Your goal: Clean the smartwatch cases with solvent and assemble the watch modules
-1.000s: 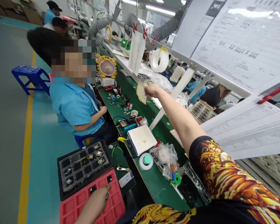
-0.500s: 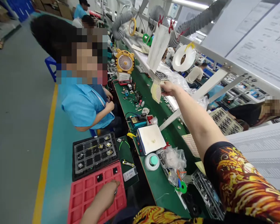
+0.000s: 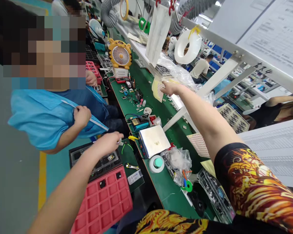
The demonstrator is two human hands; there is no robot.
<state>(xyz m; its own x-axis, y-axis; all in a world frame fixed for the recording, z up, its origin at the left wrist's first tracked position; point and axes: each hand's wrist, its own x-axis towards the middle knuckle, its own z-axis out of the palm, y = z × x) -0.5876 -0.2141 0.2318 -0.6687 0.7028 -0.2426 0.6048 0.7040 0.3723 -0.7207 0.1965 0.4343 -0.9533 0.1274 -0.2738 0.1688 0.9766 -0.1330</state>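
My right hand [image 3: 169, 88] is stretched far out over the bench and pinches the edge of a pale yellow sheet of small stickers [image 3: 157, 89]. My left hand [image 3: 109, 143] is closed above the far edge of a black tray [image 3: 74, 162] with clear compartments. Something small and shiny shows at its fingertips, too small to make out. Nearer to me lies a red tray [image 3: 107, 201] of square pockets, two of them with small black parts. Beside the trays are green-handled pliers [image 3: 127, 148] and a yellow utility knife [image 3: 132, 166].
A co-worker in a blue jacket [image 3: 39, 120] sits close at the left. On the green bench stand a white-topped box [image 3: 155, 141], a bottle with a green cap [image 3: 156, 164], plastic bags [image 3: 177, 161] and a tiger-shaped fan [image 3: 120, 55]. A metal frame post [image 3: 219, 78] rises by my right arm.
My left hand has moved forward from over the red tray to the black tray's far edge. The right hand keeps its hold on the sticker sheet. The co-worker appears nearer and turned.
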